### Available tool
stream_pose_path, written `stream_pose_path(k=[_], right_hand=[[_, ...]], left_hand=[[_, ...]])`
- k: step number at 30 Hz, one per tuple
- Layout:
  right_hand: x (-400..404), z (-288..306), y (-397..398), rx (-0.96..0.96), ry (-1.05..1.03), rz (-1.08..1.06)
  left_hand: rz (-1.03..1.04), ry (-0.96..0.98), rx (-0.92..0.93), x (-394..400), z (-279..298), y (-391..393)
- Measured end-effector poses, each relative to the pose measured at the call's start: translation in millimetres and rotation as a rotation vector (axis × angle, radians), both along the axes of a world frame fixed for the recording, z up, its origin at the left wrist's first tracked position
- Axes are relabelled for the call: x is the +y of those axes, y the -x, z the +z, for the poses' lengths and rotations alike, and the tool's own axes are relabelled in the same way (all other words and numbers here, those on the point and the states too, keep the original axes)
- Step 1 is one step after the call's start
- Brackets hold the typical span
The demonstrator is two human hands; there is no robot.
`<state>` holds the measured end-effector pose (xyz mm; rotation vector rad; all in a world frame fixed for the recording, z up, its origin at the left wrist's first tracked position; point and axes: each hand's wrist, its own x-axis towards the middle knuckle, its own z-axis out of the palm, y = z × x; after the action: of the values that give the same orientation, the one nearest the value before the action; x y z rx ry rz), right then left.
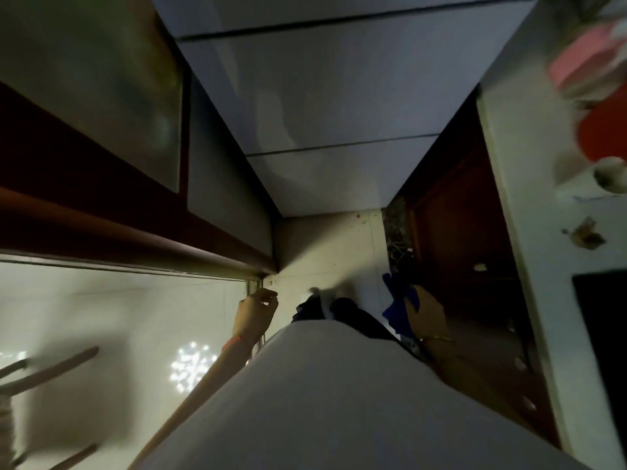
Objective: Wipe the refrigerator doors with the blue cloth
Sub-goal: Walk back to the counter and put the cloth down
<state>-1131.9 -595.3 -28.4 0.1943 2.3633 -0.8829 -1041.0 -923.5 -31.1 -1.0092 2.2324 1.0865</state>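
The right hand [428,312] grasps the blue cloth [399,305], which hangs bunched at the person's right side, low in the frame and well apart from the refrigerator doors [325,106]. A thin gold bangle [437,339] circles that wrist. The left hand [256,312] hangs at the person's left side with fingers loosely curled and nothing in it, close to a metal door-frame edge [252,286]; a red-orange band [232,342] sits on its wrist. The view looks steeply down the person's light-coloured garment [339,401] to dark footwear [339,308] on a pale tiled floor [332,245]. The grey refrigerator doors rise directly ahead, split by dark horizontal seams, their glossy face carrying faint reflections. A dark red-brown cabinet [464,225] stands to the right of the refrigerator, and beyond it a white surface [529,164] bears blurred pink and red items [590,96] too indistinct to name. To the left, a dark wooden frame [101,205] borders a glass panel [101,317] in which a cluster of small lights [191,369] is reflected. Blurred brownish bars [51,371] cross the lower left corner.
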Motion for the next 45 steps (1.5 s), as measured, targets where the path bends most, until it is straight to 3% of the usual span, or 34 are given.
stream_pose_path(k=[4,14,23,28,38,45], right_hand=[[32,-35,3,0.010,-0.148,-0.060],[49,-15,1,-0.002,-0.197,-0.422],[12,2,-68,-0.026,-0.156,-1.044],[-63,-2,-140,-0.066,-0.145,-1.465],[-225,-17,-246,-0.329,-0.008,-2.221],[-242,-22,-288,-0.336,0.082,-2.607]], left_hand=[[-0.057,-0.001,-0.010,-6,-4,16],[-0.390,0.088,-0.134,-8,-23,101],[-1.075,0.178,-0.200,-29,-58,217],[-1.286,0.139,-0.181,9,-32,270],[-1.867,0.099,-0.149,156,-21,234],[-2.190,0.114,-0.121,259,-18,156]])
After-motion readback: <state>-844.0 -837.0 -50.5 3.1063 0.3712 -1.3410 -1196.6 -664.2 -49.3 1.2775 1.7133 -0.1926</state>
